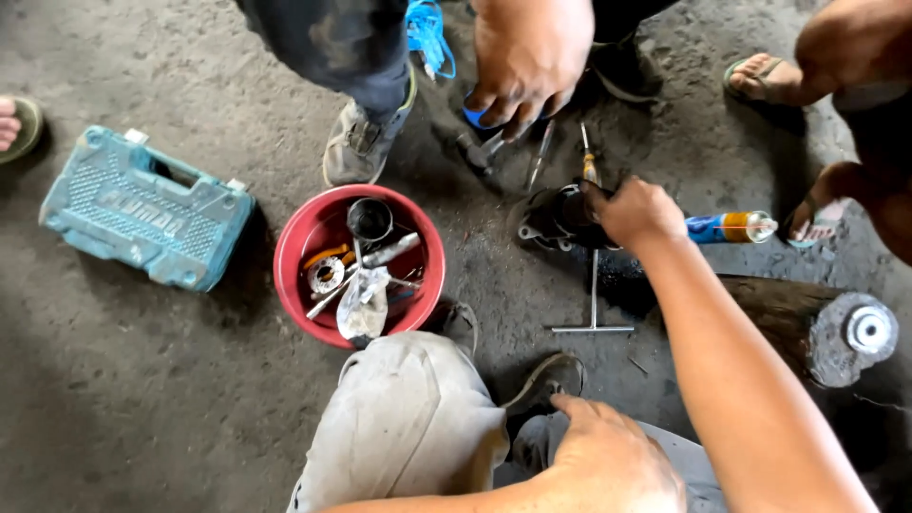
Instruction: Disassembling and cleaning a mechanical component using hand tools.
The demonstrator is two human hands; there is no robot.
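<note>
At the far left edge a sandalled foot (11,122) is cut off by the frame. Beside it a teal plastic tool case (144,208) lies shut on the grey concrete floor (123,399), its raised lettering worn. Next comes a red bowl (296,249) holding a black cup, a bearing ring, metal rods and a crumpled plastic bag; the pieces overlap, so several are hard to tell apart. Your grey-clad knee (404,427) covers the bowl's near rim.

Your left hand (613,461) rests on your leg at the bottom edge, fingers loosely curled and holding nothing. Above, another person's hand (527,59) reaches down, its fingertips on something blue that it mostly hides; screwdrivers (541,152) lie just beneath it.

Your right hand (638,211) is closed around a dark, greasy machine part (551,217) on the floor; the hand hides the part's right end. A T-handle wrench (594,302) lies just below it. A blue and orange spray can (730,227) pokes out right of your wrist. At the right, a dark log with a metal disc (853,334) on its end lies past your forearm, and bare sandalled feet are cut off above.
</note>
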